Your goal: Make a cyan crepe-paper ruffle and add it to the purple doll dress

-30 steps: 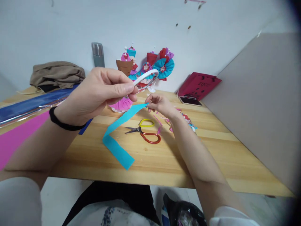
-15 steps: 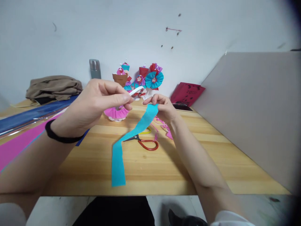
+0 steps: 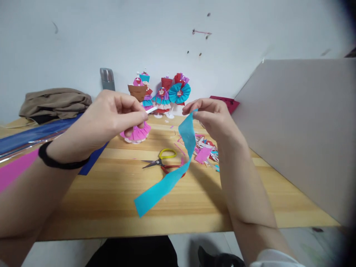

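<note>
My left hand (image 3: 119, 115) pinches a thin white strip (image 3: 151, 110) between thumb and fingers, its short end pointing right. Between the thumb and fingertips of my right hand (image 3: 210, 113) is the top end of a turquoise strip of paper or cloth (image 3: 187, 135). The strip hangs with a twist, and its lower end reaches over the front of the wooden table (image 3: 111, 207). Below it lie open scissors (image 3: 157, 162) with one yellow and one red handle, the red one partly covered by the strip. Behind my left fingers stands a pink ruffled skirt (image 3: 137, 133).
Several small dress forms in coloured ruffles (image 3: 161, 94) stand by the wall. Coloured scraps (image 3: 204, 152) are piled behind my right wrist. Folded brown cloth (image 3: 55, 104), long blue and pink sheets (image 3: 19, 167) and a grey bottle (image 3: 107, 79) are left; a pale panel (image 3: 300, 129) borders the right.
My right hand has moved right and slightly up, away from my left, pulling the turquoise strip along and uncovering the scissors' blades. The white strip's curved loop no longer shows, only a short straight end.
</note>
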The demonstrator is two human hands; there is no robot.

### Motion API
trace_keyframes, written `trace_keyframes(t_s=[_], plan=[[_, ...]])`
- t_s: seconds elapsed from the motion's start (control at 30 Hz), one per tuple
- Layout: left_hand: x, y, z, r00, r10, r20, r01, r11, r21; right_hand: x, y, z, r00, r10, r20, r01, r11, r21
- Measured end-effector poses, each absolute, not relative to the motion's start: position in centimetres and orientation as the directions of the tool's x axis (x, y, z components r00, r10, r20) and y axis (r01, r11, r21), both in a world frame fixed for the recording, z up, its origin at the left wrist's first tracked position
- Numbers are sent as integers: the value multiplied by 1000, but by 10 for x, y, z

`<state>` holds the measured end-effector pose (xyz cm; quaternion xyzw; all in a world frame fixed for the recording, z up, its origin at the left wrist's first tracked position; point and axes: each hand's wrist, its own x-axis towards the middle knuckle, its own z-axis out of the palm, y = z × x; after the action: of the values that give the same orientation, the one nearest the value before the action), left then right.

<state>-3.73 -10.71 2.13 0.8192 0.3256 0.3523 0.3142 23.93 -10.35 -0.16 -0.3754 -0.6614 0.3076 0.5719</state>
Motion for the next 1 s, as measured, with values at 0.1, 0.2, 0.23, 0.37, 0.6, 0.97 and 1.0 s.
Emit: trace_keyframes(t_s=[0.1,0.2,0.23,0.37,0.6,0.97,1.0], plan=[[-33,-107,22,577,761,297,374,-569,732,238,-109,3,-58,871,488,67,491,-868],[-28,-104,19,635,739,226,393,-561,729,238,-110,3,-118,900,419,-46,417,-908],[-27,-103,17,660,722,207,387,-562,731,238,-110,3,-139,903,406,-66,400,-914],[-21,-98,9,731,660,173,343,-575,742,235,-108,0,-229,906,356,-92,343,-935],[-15,-86,-3,725,663,186,230,-487,842,222,-112,-5,-305,909,285,-2,299,-954],[-22,-78,-5,734,643,218,174,-489,854,206,-118,-11,-260,893,368,255,431,-866],[-23,-76,-6,741,633,226,162,-495,854,206,-117,-12,-255,899,355,234,414,-880]])
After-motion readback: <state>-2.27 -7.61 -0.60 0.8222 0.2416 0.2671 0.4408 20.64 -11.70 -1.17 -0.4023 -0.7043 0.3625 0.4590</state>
